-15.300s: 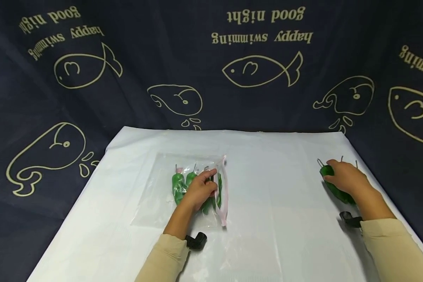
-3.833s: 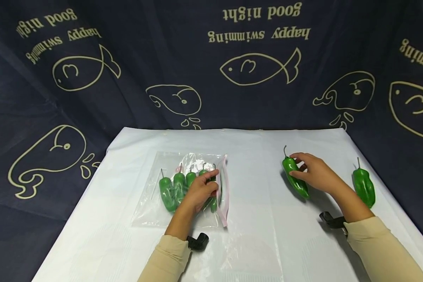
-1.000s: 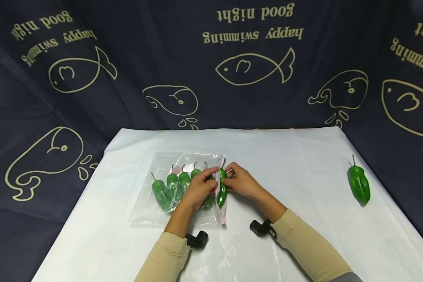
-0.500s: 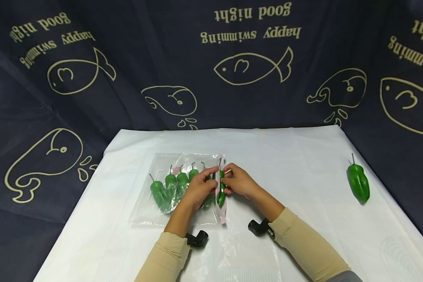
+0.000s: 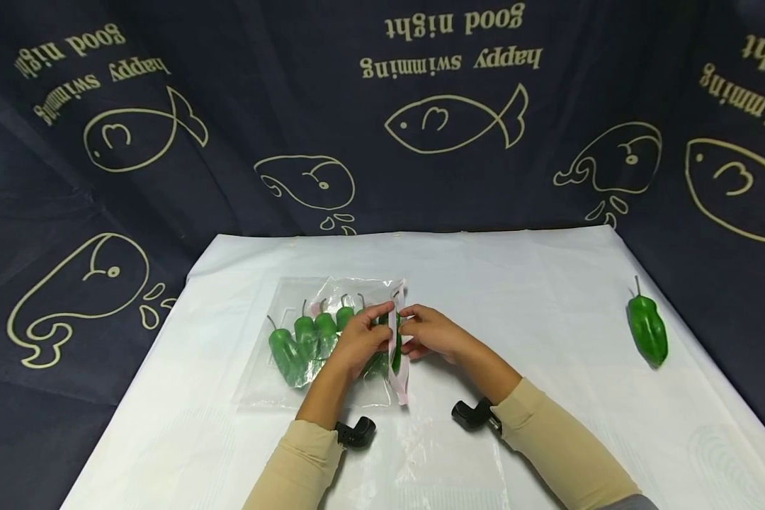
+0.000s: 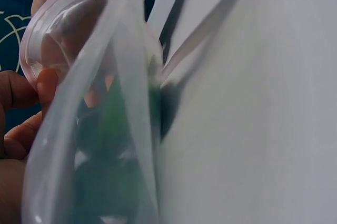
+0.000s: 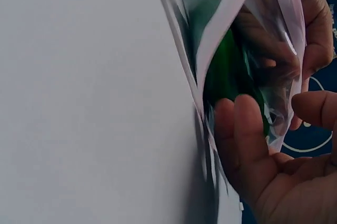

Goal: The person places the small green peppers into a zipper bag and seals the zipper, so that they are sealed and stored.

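A clear zip bag [image 5: 268,382] with a pink-edged mouth lies on the white table. Several green peppers [image 5: 287,354] show through its plastic. My left hand [image 5: 360,343] grips the upper layer of the bag at the mouth and lifts it, so the opening gapes. At that opening my right hand [image 5: 436,331] has its fingertips [image 7: 247,111] against another green pepper [image 7: 224,71], mostly inside the bag. The thumb side of this hand stands apart, close to the bag's raised edge. In the left wrist view the plastic [image 6: 100,129] covers most of the scene.
One more green pepper [image 5: 647,330] lies alone near the table's right edge. A dark curtain [image 5: 319,64] with fish and whale drawings hangs behind the white table [image 5: 535,283]. Black camera mounts [image 5: 357,432] sit on both wrists.
Earlier the right hand brought peppers from the right side to the bag. In the last second the latest pepper has slid leftward into the mouth, and the bagged peppers have shifted slightly left.
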{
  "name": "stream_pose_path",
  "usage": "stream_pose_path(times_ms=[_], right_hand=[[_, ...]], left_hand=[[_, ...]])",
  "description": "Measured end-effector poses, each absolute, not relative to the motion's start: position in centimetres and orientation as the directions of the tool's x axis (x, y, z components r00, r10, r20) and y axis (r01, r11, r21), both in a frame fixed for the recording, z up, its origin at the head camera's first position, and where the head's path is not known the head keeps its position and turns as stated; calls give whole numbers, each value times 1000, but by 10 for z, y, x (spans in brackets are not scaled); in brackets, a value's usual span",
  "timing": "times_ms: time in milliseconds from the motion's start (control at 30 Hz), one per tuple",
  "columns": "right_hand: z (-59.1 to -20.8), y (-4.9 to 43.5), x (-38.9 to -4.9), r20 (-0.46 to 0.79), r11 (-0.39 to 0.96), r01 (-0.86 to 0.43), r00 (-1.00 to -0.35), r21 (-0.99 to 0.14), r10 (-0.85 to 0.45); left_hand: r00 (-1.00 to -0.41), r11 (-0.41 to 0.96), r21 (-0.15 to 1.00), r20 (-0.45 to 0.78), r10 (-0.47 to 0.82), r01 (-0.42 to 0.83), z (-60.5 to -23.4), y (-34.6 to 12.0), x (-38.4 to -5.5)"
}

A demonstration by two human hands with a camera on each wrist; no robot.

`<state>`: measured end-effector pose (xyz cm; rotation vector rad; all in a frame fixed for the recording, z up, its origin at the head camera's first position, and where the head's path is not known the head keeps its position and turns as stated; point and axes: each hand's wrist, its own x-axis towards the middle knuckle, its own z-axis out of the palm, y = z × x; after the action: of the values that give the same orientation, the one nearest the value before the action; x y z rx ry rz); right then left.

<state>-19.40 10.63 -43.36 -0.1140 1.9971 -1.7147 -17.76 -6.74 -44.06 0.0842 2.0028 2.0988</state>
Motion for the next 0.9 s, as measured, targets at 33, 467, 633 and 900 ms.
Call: stream_pose_path(times_ms=[33,467,633,900], right_hand=[[-433,106,-193,-322,193,265,-863,-945,-390],[-437,104,-194,-314,89,307,-838,-947,-447],[-437,106,-195,-309,87,306,-823,-948,-477],[-431,127,-201,-272,139,234,-836,-962,-477]], left_hand=[[-970,-30,991,-122,210,-131,-441,-67,-178],[-957,-25,989,-134,256,-145,-425,-70,-171],[-959,-14,988,-146,245,-154,-426,-72,-170],[-973,2,989,-145,180,-147,-448,-71,-178]])
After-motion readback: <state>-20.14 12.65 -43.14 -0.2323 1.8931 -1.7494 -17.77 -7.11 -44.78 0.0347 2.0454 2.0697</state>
